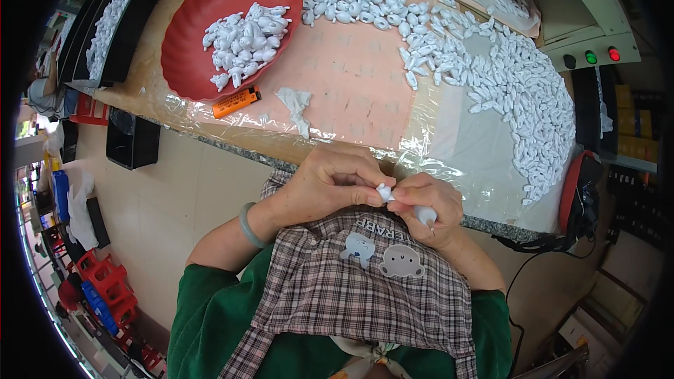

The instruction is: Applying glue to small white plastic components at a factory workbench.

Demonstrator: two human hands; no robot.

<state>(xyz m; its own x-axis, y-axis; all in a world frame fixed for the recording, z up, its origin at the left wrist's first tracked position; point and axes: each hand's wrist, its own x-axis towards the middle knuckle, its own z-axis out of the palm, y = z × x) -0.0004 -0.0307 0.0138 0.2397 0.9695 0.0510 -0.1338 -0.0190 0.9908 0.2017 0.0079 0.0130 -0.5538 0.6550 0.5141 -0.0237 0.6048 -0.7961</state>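
Just over the table's near edge, my left hand pinches a small white moulded piece between thumb and fingers. My right hand is closed and meets it there, thumb and fingertip against the piece's other side. Tucked in the right hand's fingers is a white rounded thing with a thin dark tip pointing toward me; its kind is not clear. Similar white pieces lie heaped in a red scalloped bowl at the far left. Many more white pieces spread across the table's right side.
A crumpled white tissue and an orange stick-like item with a black end lie near the bowl. Plastic film covers the table. Beyond the right side stands a cream machine housing with coloured buttons. Red stools stand at lower left.
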